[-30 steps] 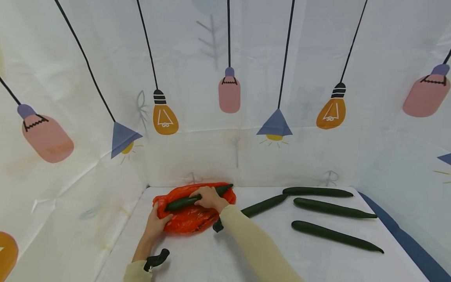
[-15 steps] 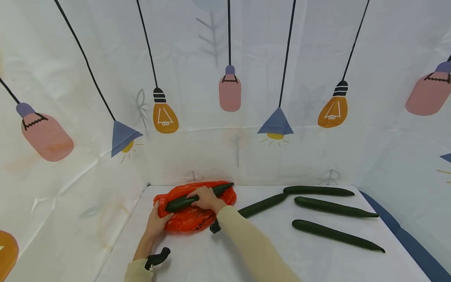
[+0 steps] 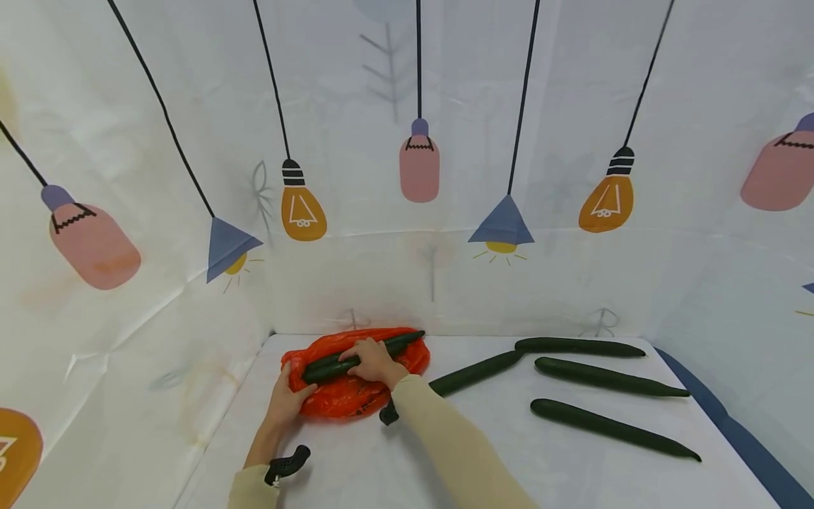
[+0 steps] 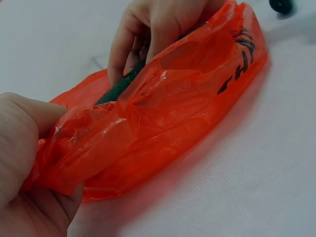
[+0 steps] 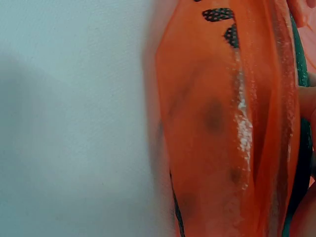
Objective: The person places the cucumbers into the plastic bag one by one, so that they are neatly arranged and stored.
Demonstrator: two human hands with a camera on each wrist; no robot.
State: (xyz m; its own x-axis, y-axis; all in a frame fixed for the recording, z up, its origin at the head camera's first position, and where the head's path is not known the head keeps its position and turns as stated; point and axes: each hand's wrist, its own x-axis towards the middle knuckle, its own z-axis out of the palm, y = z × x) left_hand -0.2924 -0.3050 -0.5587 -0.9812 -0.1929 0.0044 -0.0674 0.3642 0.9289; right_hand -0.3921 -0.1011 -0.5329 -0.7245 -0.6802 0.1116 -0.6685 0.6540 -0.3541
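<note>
The cucumber (image 3: 356, 355) is held by the right hand (image 3: 372, 360) on top of the orange bag (image 3: 356, 396) at the back left of the bench (image 3: 356, 459), and it's barely been shifted over the last second, so it probably isn't properly inside yet. The bag's left end is pinched by the left hand (image 3: 286, 403), fingers curled round the plastic. The backdrop wall (image 3: 407, 283) sits just behind the bag, so room there is tight. Four loose cucumbers (image 3: 610, 426) are left lying well apart to the right.
</note>
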